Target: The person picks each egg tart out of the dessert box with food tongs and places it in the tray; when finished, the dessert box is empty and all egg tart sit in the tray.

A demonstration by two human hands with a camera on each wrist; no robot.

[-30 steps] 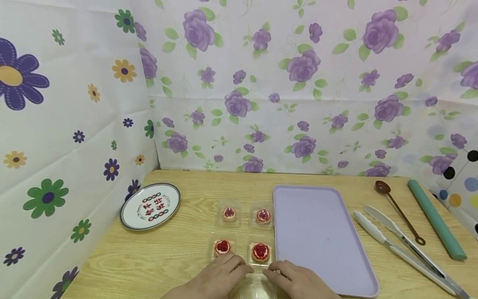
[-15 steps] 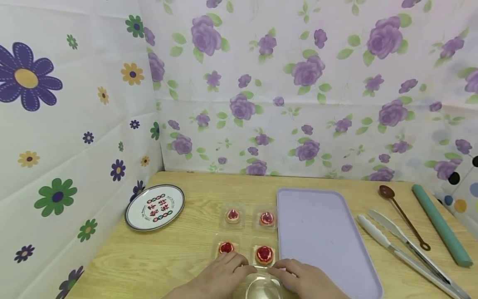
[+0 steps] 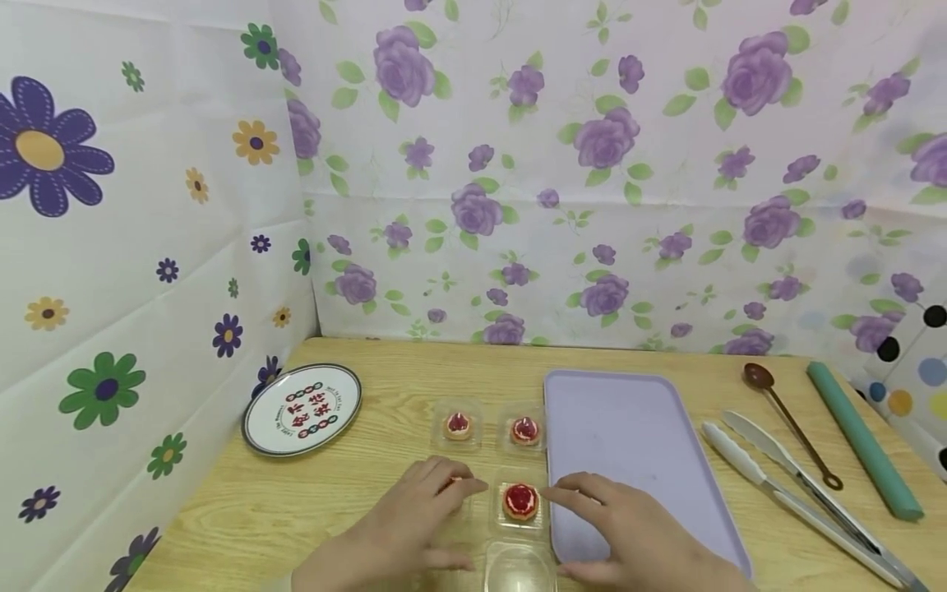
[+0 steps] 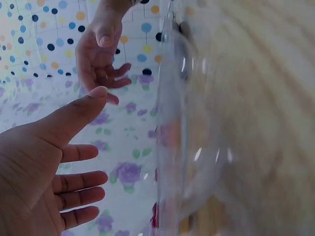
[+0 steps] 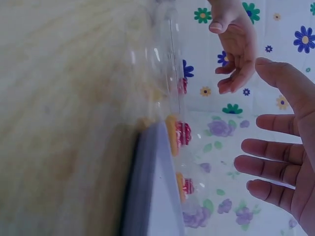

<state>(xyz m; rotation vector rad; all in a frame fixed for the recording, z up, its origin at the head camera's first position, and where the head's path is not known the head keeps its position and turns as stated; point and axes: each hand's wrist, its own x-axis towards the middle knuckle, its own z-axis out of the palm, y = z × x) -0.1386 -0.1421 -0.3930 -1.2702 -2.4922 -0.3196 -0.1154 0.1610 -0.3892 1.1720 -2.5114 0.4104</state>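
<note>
Several small red-topped tarts sit in clear plastic boxes, two to a row, in the head view. The near right tart (image 3: 520,501) lies between my hands; my left hand (image 3: 414,518) mostly hides the near left one. Just in front of that right tart's box is a domed clear plastic piece (image 3: 520,569). My left hand has its fingers extended and thumb apart, holding nothing. Opposite it, my right hand (image 3: 629,526) is likewise spread, over the near left part of the lilac tray (image 3: 621,444). Both palms face each other in the wrist views, beside the clear plastic (image 4: 189,147).
A white plate (image 3: 303,411) with red print lies at the left. Metal tongs (image 3: 806,501), a brown ladle (image 3: 792,423) and a green rod (image 3: 861,440) lie right of the tray. Flowered sheets (image 3: 473,271) stand behind and left of the table.
My hands have parted and lifted off the edge of the clear plastic where their fingertips were together. The left went left, over the near left tart; the right went right.
</note>
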